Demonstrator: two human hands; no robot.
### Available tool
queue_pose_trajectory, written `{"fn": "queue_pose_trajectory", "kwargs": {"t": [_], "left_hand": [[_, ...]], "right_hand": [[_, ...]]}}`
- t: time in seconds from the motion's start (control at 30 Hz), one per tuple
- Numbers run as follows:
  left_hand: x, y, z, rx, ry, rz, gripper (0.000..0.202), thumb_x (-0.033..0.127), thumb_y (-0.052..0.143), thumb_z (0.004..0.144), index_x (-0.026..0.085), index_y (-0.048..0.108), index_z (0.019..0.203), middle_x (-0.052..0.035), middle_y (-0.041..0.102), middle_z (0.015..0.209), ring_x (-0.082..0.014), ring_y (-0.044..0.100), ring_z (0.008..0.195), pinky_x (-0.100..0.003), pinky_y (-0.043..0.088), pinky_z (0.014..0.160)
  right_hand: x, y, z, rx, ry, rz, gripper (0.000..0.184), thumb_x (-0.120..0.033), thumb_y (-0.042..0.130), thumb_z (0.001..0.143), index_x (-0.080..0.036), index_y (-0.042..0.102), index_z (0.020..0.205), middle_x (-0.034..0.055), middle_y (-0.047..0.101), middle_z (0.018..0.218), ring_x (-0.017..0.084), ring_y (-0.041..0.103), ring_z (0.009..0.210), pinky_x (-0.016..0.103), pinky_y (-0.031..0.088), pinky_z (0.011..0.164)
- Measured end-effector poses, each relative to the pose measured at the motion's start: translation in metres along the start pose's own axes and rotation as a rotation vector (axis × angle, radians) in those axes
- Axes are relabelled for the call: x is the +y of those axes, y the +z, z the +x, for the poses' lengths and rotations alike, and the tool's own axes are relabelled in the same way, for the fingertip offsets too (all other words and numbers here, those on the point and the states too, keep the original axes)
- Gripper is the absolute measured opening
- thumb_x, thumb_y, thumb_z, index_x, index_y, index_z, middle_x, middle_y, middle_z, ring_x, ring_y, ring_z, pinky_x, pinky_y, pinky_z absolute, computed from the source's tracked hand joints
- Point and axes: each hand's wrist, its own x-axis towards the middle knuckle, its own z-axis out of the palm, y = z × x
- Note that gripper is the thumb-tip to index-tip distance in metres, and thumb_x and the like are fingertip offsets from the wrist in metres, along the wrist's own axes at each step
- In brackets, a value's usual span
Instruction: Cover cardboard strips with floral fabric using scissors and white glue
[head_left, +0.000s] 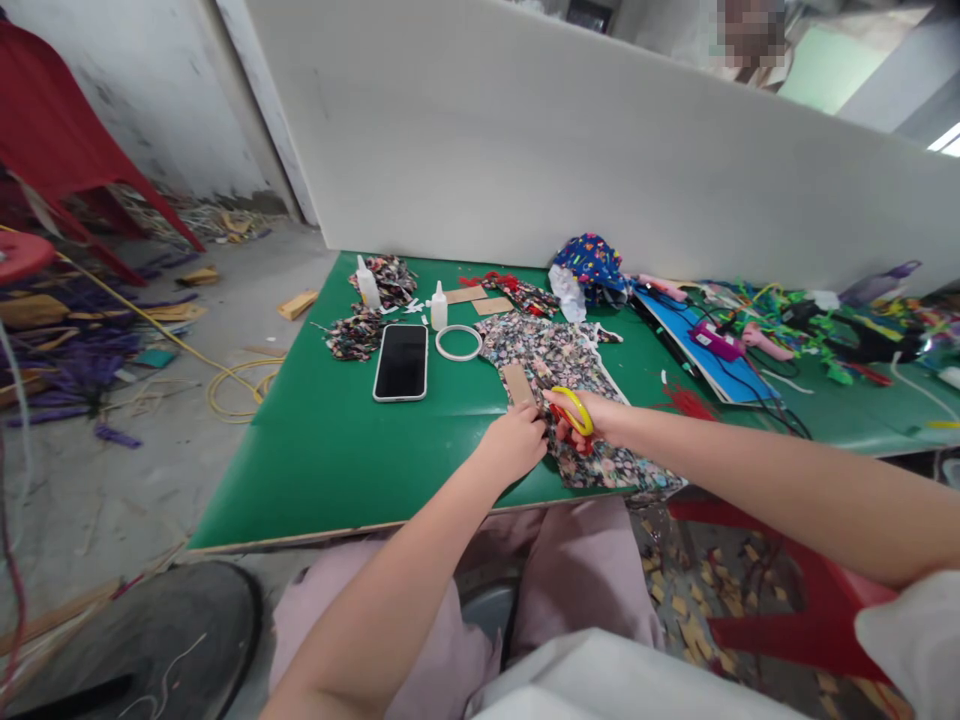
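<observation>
A piece of dark floral fabric [555, 350] lies spread on the green table [330, 460], its lower end reaching the front edge. My right hand [592, 415] is closed round the handles of scissors [576, 408] with yellow and red grips; the blades are mostly hidden at the fabric. Just left of them, my left hand [516, 442] has its fingers curled on the fabric, touching the lower end of a brown cardboard strip [519, 385] that rests on the cloth. A white ring [459, 343] lies by the fabric's left edge.
Left of the fabric are a phone [401, 363], two white squeeze bottles [439, 308] and bunched floral scraps [354, 335]. At the back sits a blue patterned cloth bundle [589, 265]. A blue board [705, 345], a purple glue gun [716, 342] and cords lie right. A white partition [525, 130] stands behind.
</observation>
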Motion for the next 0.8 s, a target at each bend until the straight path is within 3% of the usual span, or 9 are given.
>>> {"fn": "queue_pose_trajectory", "kwargs": {"t": [0.2, 0.63, 0.8], "left_hand": [[0.0, 0.0, 0.0, -0.009, -0.005, -0.004, 0.026, 0.026, 0.042, 0.083, 0.011, 0.063, 0.089, -0.0109, 0.058, 0.096, -0.0213, 0.048, 0.106, -0.032, 0.038, 0.095], [0.0, -0.002, 0.0, -0.004, -0.006, -0.001, 0.029, 0.027, 0.042, 0.084, 0.01, 0.061, 0.097, -0.0114, 0.058, 0.099, -0.0217, 0.048, 0.105, -0.031, 0.039, 0.094], [0.0, 0.0, 0.0, -0.002, -0.015, 0.003, 0.027, 0.025, 0.043, 0.082, 0.011, 0.062, 0.096, -0.0105, 0.058, 0.1, -0.0217, 0.048, 0.105, -0.032, 0.04, 0.092]], "right_hand": [[0.003, 0.005, 0.001, 0.038, -0.057, -0.055, 0.055, -0.068, 0.04, 0.071, -0.017, 0.05, 0.088, -0.0029, 0.052, 0.041, 0.011, 0.041, 0.024, 0.021, 0.029, 0.023], [-0.012, 0.01, -0.007, 0.036, -0.009, -0.129, 0.047, -0.06, 0.048, 0.073, -0.016, 0.049, 0.058, -0.0019, 0.041, 0.025, 0.011, 0.037, 0.02, 0.021, 0.029, 0.023], [-0.01, 0.009, -0.004, -0.023, -0.019, -0.051, 0.04, -0.056, 0.048, 0.075, -0.016, 0.049, 0.069, -0.0023, 0.049, 0.034, 0.011, 0.046, 0.029, 0.021, 0.041, 0.032]]}}
